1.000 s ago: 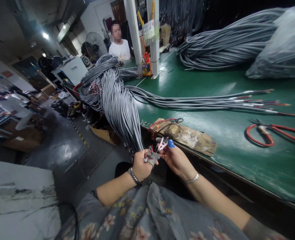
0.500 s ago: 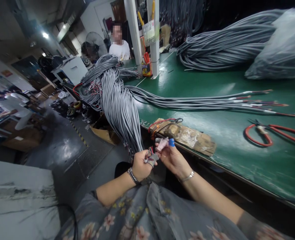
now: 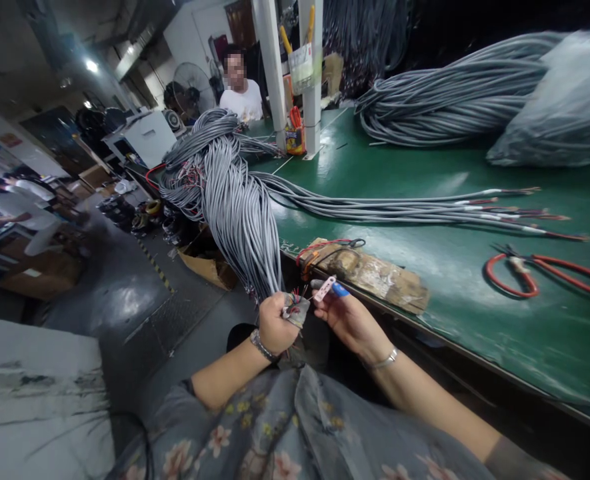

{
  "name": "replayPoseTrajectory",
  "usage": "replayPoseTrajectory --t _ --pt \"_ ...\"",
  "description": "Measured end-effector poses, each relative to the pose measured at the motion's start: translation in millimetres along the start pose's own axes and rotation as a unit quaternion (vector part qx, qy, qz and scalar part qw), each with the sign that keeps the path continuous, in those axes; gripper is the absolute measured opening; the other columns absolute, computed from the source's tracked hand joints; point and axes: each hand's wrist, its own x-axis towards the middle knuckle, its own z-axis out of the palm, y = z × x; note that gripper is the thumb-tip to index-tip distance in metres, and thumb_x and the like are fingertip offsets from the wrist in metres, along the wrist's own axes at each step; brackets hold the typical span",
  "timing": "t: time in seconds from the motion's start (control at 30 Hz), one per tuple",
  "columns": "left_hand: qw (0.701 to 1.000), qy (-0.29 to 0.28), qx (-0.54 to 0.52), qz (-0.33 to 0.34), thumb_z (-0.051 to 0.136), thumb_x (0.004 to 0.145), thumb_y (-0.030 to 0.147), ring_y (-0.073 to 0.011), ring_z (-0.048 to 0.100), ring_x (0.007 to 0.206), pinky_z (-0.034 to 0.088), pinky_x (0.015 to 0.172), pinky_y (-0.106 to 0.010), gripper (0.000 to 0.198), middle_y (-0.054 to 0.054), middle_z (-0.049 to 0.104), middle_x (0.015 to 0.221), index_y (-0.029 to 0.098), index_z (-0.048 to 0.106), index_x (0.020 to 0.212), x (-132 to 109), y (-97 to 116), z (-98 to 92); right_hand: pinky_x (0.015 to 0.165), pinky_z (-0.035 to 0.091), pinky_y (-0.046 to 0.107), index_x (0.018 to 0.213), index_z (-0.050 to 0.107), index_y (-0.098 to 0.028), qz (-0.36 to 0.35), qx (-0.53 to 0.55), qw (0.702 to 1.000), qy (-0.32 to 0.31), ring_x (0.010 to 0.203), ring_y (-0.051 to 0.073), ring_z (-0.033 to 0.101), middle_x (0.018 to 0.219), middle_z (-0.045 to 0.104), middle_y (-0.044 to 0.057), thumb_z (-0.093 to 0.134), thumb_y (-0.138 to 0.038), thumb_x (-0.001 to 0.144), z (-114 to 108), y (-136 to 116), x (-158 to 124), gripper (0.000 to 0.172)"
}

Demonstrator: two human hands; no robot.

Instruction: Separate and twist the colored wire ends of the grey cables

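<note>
My left hand [image 3: 275,324] is closed around the stripped end of a grey cable [image 3: 296,309], from which thin coloured wires stick out. Between the thumb and fingers of my right hand [image 3: 349,325] is a small flat pink piece with dark holes [image 3: 325,289]; its exact kind I cannot tell. A blue cover [image 3: 341,289] sits on one fingertip of that hand. The pink piece is close to the wires, and whether they touch is too small to see. Just beyond my left hand, a thick bundle of grey cables [image 3: 247,220] hangs over the bench edge.
On the green bench [image 3: 455,267] lie a worn wooden block [image 3: 379,273], red-handled pliers [image 3: 517,273] and several cable ends [image 3: 505,213]. A cable coil [image 3: 439,93] partly covered by a plastic bag [image 3: 559,107] is at the back right. A person [image 3: 242,97] sits beyond the posts.
My left hand has moved slightly left and up with the cable end, widening the gap between the hands. The pink piece has turned so that its holes show.
</note>
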Motion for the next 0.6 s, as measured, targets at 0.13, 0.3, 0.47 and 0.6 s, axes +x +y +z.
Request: replayPoseTrajectory --t 0.13,0.3,0.47,0.6 --pt "0.999 -0.005 0.021 0.024 0.064 0.074 0.025 -0.0128 0.05 0.052 0.042 0.058 -0.026 0.014 0.0 0.056 0.055 0.02 0.063 0.061 0 -2 4.1 0.049 0.045 0.024 0.064 0.064 -0.022 -0.024 -0.028 0.999 0.031 0.051 0.011 0.047 0.058 0.059 -0.002 0.083 -0.061 0.054 5 -1 0 0.044" --pt "1.0 -0.004 0.021 0.01 0.064 0.075 0.026 -0.0126 0.049 0.053 0.042 0.059 -0.026 0.015 0.0 0.055 0.055 0.02 0.062 0.061 -1 -3 5.6 0.046 0.038 0.026 0.054 0.056 -0.022 -0.145 -0.125 0.975 0.114 0.045 0.01 0.038 0.046 0.047 -0.005 0.076 -0.069 0.058 5 3 2 0.051" --pt "0.999 -0.01 0.027 0.028 0.064 0.076 0.025 -0.0123 0.048 0.052 0.041 0.058 -0.025 0.018 0.001 0.053 0.054 0.019 0.058 0.06 0 -4 8.5 0.048 0.043 0.026 0.061 0.064 -0.02 -0.098 -0.089 0.988 0.078 0.05 0.012 0.049 0.054 0.058 -0.001 0.071 -0.075 0.057 4 5 4 0.056" --pt "0.997 0.013 0.03 0.075 0.063 0.077 0.024 -0.011 0.048 0.051 0.04 0.055 -0.023 0.018 0.002 0.052 0.054 0.018 0.057 0.061 -2 -8 11.5 0.053 0.049 0.026 0.072 0.071 -0.02 -0.05 0.014 0.997 0.063 0.058 0.014 0.058 0.065 0.067 0.0 0.079 -0.069 0.05 6 5 10 0.054"
